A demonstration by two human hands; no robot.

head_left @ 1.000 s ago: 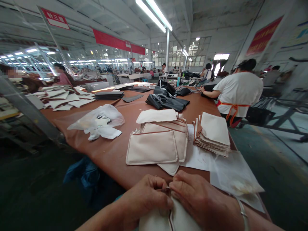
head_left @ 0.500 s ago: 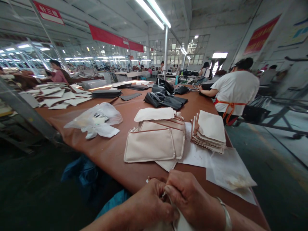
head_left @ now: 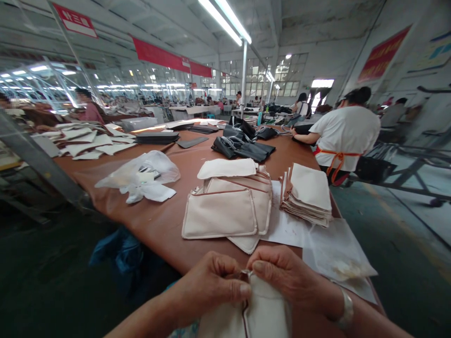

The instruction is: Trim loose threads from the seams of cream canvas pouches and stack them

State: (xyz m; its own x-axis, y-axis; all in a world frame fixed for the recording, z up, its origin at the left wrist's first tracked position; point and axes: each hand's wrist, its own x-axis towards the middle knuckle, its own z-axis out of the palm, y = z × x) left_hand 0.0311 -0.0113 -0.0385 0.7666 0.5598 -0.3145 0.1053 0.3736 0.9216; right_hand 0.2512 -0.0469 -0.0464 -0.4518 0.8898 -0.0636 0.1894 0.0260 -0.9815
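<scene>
Head view: left hand (head_left: 211,287) and right hand (head_left: 291,279), fingers (head_left: 259,265) pinched together on a small metal fitting (head_left: 246,272) atop a brown-piped canvas pouch (head_left: 264,307), held over the near edge of a brown-covered worktable (head_left: 151,225), short of the stacked canvas pouches (head_left: 220,215).
</scene>
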